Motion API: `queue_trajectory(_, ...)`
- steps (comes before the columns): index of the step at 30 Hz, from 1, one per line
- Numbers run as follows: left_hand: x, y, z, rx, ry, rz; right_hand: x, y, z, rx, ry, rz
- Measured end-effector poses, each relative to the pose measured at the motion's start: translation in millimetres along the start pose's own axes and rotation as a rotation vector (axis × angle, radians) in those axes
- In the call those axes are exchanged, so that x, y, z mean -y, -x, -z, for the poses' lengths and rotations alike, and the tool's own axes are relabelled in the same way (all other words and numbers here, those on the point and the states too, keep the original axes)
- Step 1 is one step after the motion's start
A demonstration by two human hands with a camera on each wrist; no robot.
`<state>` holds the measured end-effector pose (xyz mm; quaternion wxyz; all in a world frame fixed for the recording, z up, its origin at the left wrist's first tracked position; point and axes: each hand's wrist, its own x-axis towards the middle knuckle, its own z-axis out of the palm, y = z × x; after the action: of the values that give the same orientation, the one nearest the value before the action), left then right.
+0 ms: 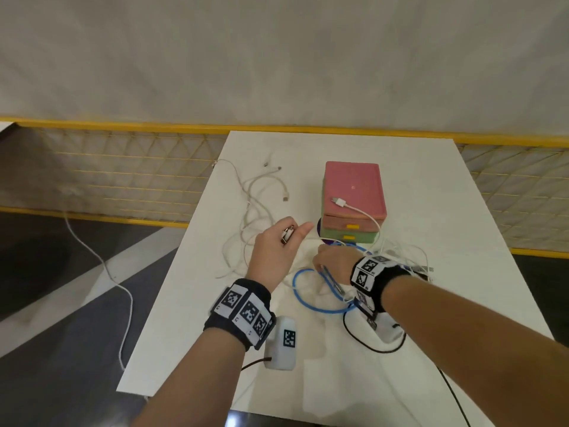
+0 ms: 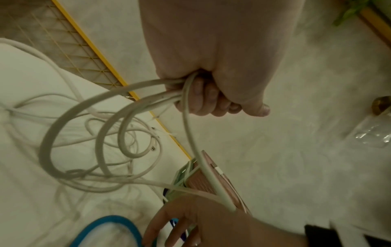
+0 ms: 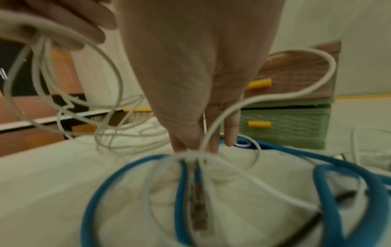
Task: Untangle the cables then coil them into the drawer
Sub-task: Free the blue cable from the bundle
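A stack of drawers (image 1: 354, 186) with a pink top, one pink and one green drawer and yellow handles (image 3: 259, 125) stands mid-table. A white USB cable (image 1: 357, 209) lies over its top and trails down its front. My left hand (image 1: 277, 245) is raised left of the drawers and grips several coiled loops of a white cable (image 2: 127, 93), its plug (image 1: 288, 235) sticking out by the thumb. My right hand (image 1: 332, 260) reaches down in front of the drawers, its fingertips (image 3: 180, 147) pinching a knot where white strands cross the blue cable (image 3: 118, 177).
More tangled white cables (image 1: 255, 204) lie on the white table (image 1: 462, 241) at the left, others at the right (image 1: 409, 257). A yellow mesh fence (image 1: 123, 167) runs behind. Another white cable (image 1: 101, 263) trails on the floor. A clear bottle (image 2: 376, 133) shows in the left wrist view.
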<state>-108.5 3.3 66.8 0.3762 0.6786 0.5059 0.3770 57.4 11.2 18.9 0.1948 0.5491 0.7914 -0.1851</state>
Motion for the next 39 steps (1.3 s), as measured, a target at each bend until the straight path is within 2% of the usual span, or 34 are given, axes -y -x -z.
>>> queue_trajectory(4,3.5,4.4,-1.3,0.005,0.009,0.09,-2.1,-7.1,-19.4,-0.091,-0.027,0.025)
queue_trajectory(11,8.2,10.2,1.9,0.005,0.034,0.114,-14.9,-5.2,-41.0,-0.122,0.082,0.128)
queue_trajectory(13,7.6,9.7,4.5,-0.014,0.05,0.115,-20.7,1.5,-43.1,-0.198,0.098,0.171)
queue_trajectory(15,5.1,8.9,8.2,-0.038,0.068,0.108,-29.1,7.1,-42.6,-0.34,0.083,0.175)
queue_trajectory(18,-0.9,7.5,12.5,-0.057,0.083,0.103,-34.3,18.5,-26.3,-0.563,-0.281,0.113)
queue_trajectory(20,-3.8,5.0,12.1,-0.056,0.085,0.081,-26.8,28.7,-7.7,-0.646,-0.581,0.071)
queue_trajectory(22,-9.6,1.9,9.3,-0.044,0.124,0.041,-13.3,36.8,6.8,-0.703,-0.767,0.08)
queue_trajectory(28,-44.4,1.5,-3.7,0.041,0.297,-0.102,19.2,59.9,23.9,-0.74,-0.871,0.202)
queue_trajectory(31,-48.3,-1.8,-9.9,-0.035,0.203,-0.16,25.0,67.2,23.9,-0.744,-0.885,0.227)
queue_trajectory(35,-56.4,-6.7,-9.6,-0.109,0.251,-0.109,22.3,79.4,15.2,-0.603,-0.828,0.164)
queue_trajectory(39,-70.6,-16.2,8.3,-0.214,0.432,-0.03,7.1,95.5,0.0,-0.575,-0.833,0.076)
